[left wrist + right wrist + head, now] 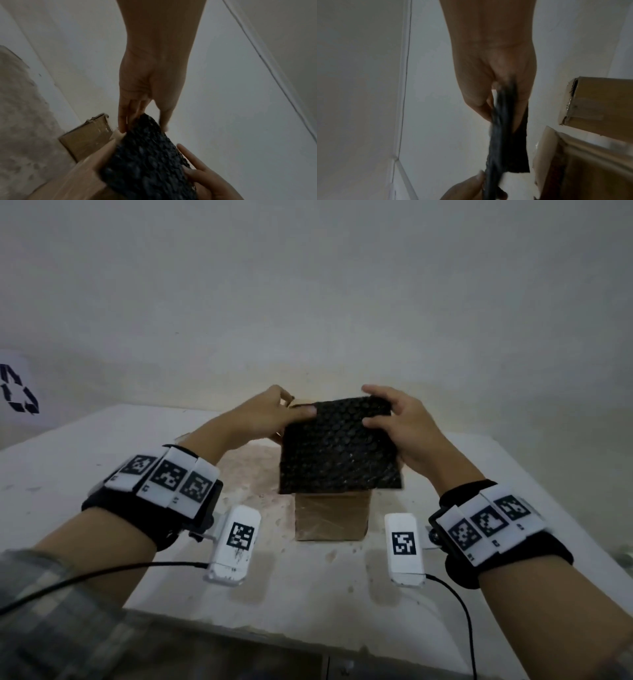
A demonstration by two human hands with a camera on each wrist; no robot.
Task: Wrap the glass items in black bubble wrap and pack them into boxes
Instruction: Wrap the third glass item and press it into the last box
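Black bubble wrap (339, 448), a flat-looking square sheet or bundle, is held over the open cardboard box (331, 517) at the middle of the white table (61, 474). Whether glass sits inside cannot be told. To seat it well, the person should probably keep it level, line its edges up with the opening, and lower it gently rather than drop it. The left hand (270, 414) pinches the far-left corner, thumb on top. The right hand (399, 426) grips the right edge, fingers curled over the far corner. Both wrists angle inward, forearms raised off the table.
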